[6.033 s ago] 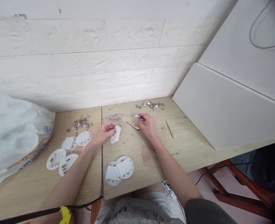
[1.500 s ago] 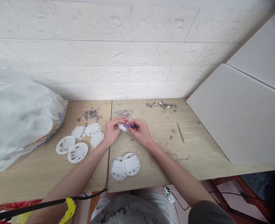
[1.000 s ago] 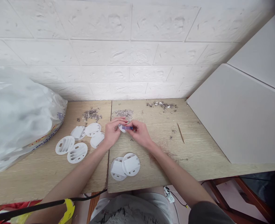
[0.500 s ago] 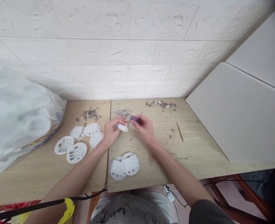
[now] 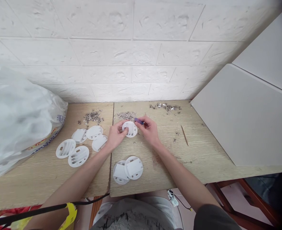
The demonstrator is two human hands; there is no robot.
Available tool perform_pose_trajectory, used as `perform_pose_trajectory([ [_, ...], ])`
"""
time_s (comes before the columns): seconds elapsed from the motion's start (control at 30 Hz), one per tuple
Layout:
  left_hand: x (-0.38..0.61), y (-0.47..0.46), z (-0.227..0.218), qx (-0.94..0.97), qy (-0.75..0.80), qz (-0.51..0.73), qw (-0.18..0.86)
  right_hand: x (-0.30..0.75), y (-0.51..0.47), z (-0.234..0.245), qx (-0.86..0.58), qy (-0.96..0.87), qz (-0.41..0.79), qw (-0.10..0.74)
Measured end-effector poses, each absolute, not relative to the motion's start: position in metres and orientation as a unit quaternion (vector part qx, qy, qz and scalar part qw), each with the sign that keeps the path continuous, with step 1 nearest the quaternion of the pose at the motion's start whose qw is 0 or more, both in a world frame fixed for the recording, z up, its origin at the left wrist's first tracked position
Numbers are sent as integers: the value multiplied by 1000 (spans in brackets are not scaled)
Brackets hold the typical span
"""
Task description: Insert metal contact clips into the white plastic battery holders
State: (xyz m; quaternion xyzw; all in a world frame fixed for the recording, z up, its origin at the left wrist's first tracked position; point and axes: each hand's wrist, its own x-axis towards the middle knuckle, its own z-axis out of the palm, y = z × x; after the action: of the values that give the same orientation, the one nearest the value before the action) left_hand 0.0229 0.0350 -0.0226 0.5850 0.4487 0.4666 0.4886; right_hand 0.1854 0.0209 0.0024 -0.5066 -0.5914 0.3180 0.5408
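Note:
My left hand (image 5: 117, 135) is closed on a round white plastic disc (image 5: 132, 130), its thumb lying over the face that has slots and recesses. At the disc's right edge, my right hand (image 5: 150, 130) pinches a small purple-blue tool (image 5: 139, 121) whose exact kind I cannot make out. Behind both hands lies a pile of small silvery metal pieces (image 5: 126, 115). More white discs (image 5: 78, 156) are spread on the table left of my left forearm. Between my forearms, two overlapping discs (image 5: 133, 168) rest near the front edge.
Metal bits lie in a left pile (image 5: 93, 117) and a back-right pile (image 5: 168, 107). A thin wooden stick (image 5: 185, 135) is at right. A full plastic bag (image 5: 18, 124) stands far left; a large white panel (image 5: 246, 118) leans at right. A black cable (image 5: 90, 202) crosses the front.
My left hand has turned the disc, so its slotted face now shows instead of a tilted side. The purple-blue tool stays in my right hand, close to the disc's edge.

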Motion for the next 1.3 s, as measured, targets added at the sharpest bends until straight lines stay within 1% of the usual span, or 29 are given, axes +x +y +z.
perform_pose_trajectory([
  [0.17,24,35,-25,571,454,456,510,187,22,2,-498,-629,288,523],
  [0.4,24,34,-22,560,451,456,525,190,23,-5,-487,-706,195,476],
  [0.53,26,33,-21,559,446,456,530,189,22,-7,-490,-719,178,460],
  [0.67,26,32,-19,563,442,460,525,189,22,-6,-495,-720,184,451],
  [0.87,26,32,-16,573,421,474,519,188,22,-4,-472,-713,231,464],
  [1.03,25,33,-18,577,428,458,524,185,21,-5,-453,-720,258,458],
  [1.3,25,36,-20,528,439,474,551,183,22,-6,-502,-690,258,452],
])
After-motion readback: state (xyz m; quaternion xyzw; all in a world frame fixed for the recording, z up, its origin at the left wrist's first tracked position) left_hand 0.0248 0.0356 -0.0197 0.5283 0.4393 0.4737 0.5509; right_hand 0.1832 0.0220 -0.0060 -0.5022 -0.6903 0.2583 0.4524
